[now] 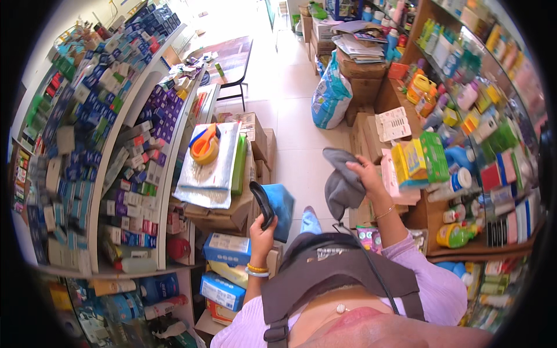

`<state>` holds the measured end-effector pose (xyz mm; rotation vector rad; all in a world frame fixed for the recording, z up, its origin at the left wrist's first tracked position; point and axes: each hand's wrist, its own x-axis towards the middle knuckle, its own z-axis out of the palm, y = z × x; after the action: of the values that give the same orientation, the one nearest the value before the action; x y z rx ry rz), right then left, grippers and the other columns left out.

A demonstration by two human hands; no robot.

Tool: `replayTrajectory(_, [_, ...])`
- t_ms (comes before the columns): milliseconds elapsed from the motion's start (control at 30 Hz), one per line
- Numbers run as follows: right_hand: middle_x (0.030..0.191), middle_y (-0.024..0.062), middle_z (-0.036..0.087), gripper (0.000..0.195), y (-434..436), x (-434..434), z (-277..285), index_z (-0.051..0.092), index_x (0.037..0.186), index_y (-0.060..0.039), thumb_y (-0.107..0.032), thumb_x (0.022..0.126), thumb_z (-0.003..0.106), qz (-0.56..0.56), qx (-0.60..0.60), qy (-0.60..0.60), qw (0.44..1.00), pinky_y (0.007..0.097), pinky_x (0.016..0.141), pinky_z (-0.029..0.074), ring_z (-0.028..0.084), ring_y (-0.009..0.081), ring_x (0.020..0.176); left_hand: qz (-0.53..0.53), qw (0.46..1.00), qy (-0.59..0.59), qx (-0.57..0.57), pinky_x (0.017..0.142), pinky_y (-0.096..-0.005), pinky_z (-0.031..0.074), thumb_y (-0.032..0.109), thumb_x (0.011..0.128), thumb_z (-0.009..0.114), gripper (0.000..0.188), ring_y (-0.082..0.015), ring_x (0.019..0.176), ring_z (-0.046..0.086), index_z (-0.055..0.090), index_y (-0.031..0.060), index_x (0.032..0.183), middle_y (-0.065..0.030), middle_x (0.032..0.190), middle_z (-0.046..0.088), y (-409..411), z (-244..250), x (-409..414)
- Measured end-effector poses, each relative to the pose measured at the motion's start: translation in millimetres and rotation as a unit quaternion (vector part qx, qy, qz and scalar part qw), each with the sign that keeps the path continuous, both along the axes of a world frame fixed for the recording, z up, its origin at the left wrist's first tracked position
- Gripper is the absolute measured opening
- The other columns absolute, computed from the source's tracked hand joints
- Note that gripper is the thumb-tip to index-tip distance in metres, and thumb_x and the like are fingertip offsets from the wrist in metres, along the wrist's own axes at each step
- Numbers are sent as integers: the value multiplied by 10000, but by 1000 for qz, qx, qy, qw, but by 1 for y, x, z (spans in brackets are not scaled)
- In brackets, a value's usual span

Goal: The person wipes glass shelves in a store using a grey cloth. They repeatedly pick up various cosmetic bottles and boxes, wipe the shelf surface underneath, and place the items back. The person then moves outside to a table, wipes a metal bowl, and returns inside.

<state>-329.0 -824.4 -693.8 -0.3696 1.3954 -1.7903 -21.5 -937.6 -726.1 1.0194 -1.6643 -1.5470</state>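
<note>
My left hand (262, 235) grips the black curved edge or handle of a blue, flat-sided item (280, 209); motion blur hides exactly what it is. Bunched grey cloth (345, 189) hangs from my right hand (369, 176), pinched between thumb and fingers. The two hands are apart, both raised in front of my body above the tiled floor (293, 169). To the left of the blue item, a stack of silvery padded mailers (206, 174) lies on cardboard boxes, with an orange tape dispenser (204, 145) on top.
Shelves (98, 209) packed with small boxes line the left side. On the right, a wooden shelf unit (439, 226) holds bottles and cartons, with yellow and green boxes (433, 156) near my right hand. A blue-and-white sack (331, 98) and a table (226, 56) stand farther off.
</note>
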Motion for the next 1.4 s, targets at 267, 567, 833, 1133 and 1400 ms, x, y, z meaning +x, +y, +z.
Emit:
replayTrajectory(267, [981, 120, 611, 307, -54, -343, 4, 557, 1112, 9, -151, 865, 469, -161, 55, 118, 978, 337, 788, 498, 615, 212, 857, -16, 997, -30, -73, 610, -256, 389, 99, 810, 638, 144, -110, 651, 454, 590, -18, 879, -26, 704, 525, -220, 25, -228])
replayTrajectory(567, [1028, 112, 591, 343, -123, -693, -70, 569, 1078, -11, -212, 879, 374, -534, 73, 157, 827, 367, 810, 485, 600, 210, 866, 38, 984, 52, -165, 659, -254, 423, 46, 750, 652, 337, -112, 702, 499, 519, 28, 1059, -28, 804, 536, -456, 27, -500])
replayTrajectory(833, [809, 50, 584, 188, -731, -642, -1, 595, 852, -18, -202, 854, 557, -186, -76, 120, 972, 289, 719, 426, 518, 119, 756, 100, 987, 115, -50, 713, -206, 379, 23, 799, 601, 577, -74, 793, 440, 356, 94, 1317, -15, 925, 479, -647, 52, -619])
replayTrajectory(1133, [928, 46, 606, 320, -982, -644, 0, 583, 1046, -39, -299, 903, 464, 252, 13, 87, 964, 271, 767, 462, 561, 98, 866, -65, 973, -57, -216, 800, -317, 451, 210, 575, 825, 762, -255, 931, 527, 494, 88, 1251, -181, 1064, 456, -930, 42, -794])
replayTrajectory(1400, [934, 18, 609, 294, -1100, -874, -37, 568, 1079, -62, -273, 877, 528, 211, 150, 57, 964, 239, 708, 464, 589, 97, 816, -93, 973, -62, -203, 681, -307, 423, 61, 691, 633, 152, -232, 748, 517, 630, 29, 839, -107, 771, 529, -1144, 6, -966])
